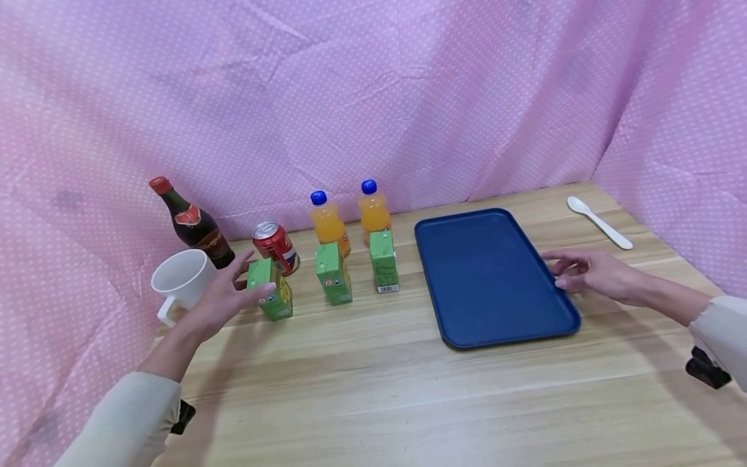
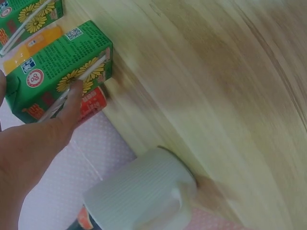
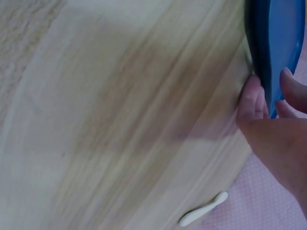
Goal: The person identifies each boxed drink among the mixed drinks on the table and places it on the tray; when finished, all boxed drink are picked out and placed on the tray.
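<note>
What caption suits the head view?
Left hand at the leftmost green carton, right hand at the blue tray.

On the table [image 1: 350, 389], mug [image 1: 192, 279] far left, bottle [image 1: 201, 227] behind it. Three cartons [image 1: 334, 275] in a row right of that, can [image 1: 275, 245] behind the left one, sodas [image 1: 328, 227] behind the others. Tray [image 1: 496, 279] further right, then spoon [image 1: 601, 224].

A QR code [image 2: 74, 33] can be spotted on the green drink carton [image 2: 45, 69] by the left hand [image 1: 224, 295]; its tiny print's too blurry to be read tbh.
</note>
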The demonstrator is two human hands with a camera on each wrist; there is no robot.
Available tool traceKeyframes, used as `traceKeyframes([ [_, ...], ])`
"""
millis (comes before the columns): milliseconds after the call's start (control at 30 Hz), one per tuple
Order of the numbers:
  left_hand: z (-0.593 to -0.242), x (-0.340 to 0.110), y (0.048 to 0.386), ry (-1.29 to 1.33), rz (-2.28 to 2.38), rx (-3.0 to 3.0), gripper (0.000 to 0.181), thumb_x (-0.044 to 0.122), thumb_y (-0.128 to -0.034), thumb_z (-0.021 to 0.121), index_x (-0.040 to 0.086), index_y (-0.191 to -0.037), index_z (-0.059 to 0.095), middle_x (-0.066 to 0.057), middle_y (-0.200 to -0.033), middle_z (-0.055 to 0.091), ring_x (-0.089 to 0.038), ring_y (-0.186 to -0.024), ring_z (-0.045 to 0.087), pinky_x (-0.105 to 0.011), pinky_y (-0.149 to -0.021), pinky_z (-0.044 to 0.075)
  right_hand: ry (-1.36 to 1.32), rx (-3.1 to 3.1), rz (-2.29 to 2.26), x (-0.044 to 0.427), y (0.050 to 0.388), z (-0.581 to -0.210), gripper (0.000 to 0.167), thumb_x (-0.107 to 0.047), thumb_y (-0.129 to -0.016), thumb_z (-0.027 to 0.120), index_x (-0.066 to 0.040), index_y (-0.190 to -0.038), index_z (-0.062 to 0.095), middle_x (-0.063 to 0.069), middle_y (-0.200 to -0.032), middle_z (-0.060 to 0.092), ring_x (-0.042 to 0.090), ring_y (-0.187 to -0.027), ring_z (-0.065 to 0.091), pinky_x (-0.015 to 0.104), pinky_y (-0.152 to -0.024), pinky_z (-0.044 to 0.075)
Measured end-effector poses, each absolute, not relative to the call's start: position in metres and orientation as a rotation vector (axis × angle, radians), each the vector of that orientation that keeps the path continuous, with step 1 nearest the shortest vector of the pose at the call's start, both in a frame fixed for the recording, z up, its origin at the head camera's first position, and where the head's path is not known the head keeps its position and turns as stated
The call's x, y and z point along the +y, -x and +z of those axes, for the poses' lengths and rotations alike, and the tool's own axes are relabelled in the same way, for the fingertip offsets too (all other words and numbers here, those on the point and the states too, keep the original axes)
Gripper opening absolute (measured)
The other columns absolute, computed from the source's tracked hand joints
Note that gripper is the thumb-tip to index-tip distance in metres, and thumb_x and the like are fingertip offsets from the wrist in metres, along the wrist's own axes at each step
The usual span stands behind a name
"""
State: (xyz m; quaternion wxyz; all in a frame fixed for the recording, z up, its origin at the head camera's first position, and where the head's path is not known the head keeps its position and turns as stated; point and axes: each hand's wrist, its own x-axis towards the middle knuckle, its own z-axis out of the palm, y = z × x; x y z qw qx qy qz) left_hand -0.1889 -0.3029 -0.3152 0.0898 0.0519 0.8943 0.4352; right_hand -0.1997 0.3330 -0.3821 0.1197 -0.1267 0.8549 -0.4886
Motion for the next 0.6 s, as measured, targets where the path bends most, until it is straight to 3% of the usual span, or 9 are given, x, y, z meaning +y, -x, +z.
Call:
traceKeyframes([
  [167, -0.3206, -0.3051, 0.1944, -0.242, 1.336, 2.642, 0.083, 0.034, -0.0889, 0.07, 0.018, -0.154, 0.021, -0.02, -0.14, 0.041, -0.045, -0.123, 0.046, -0.046, -0.089, 0.051, 0.407, 2.54, -1.416, 0.3343, 0.1995, -0.3864, 0.055, 0.006, -0.082, 0.069, -0.02, -0.129, 0.057, 0.009, -0.102, 0.058, 0.007, -0.085, 0.059, 0.021, -0.069, 0.053],
  [333, -0.322, -0.3064, 0.195, -0.27, 1.363, 2.626, 0.079, 0.025, -0.0866, 0.074, 0.016, -0.151, 0.029, -0.019, -0.136, 0.043, -0.043, -0.119, 0.049, -0.032, -0.083, 0.053, 0.42, 2.507, -1.463, 0.3369, 0.1994, -0.3894, 0.059, 0.009, -0.08, 0.068, -0.028, -0.126, 0.057, 0.003, -0.101, 0.059, 0.006, -0.087, 0.058, 0.02, -0.069, 0.053],
  [467, -0.3206, -0.3084, 0.1939, -0.268, 1.394, 2.604, 0.076, 0.02, -0.0853, 0.075, 0.014, -0.148, 0.032, -0.019, -0.136, 0.044, -0.041, -0.119, 0.049, -0.027, -0.082, 0.052, 0.434, 2.479, -1.485, 0.3374, 0.2008, -0.3915, 0.06, 0.009, -0.081, 0.068, -0.026, -0.128, 0.056, 0.001, -0.103, 0.059, 0.006, -0.088, 0.057, 0.02, -0.07, 0.053],
  [600, -0.3196, -0.311, 0.1932, -0.251, 1.381, 2.602, 0.075, 0.021, -0.085, 0.075, 0.014, -0.147, 0.034, -0.019, -0.136, 0.044, -0.04, -0.119, 0.049, -0.027, -0.082, 0.052, 0.451, 2.469, -1.482, 0.3373, 0.2024, -0.3924, 0.059, 0.008, -0.082, 0.068, -0.015, -0.133, 0.053, 0.0, -0.105, 0.058, 0.006, -0.089, 0.057, 0.02, -0.071, 0.053],
])
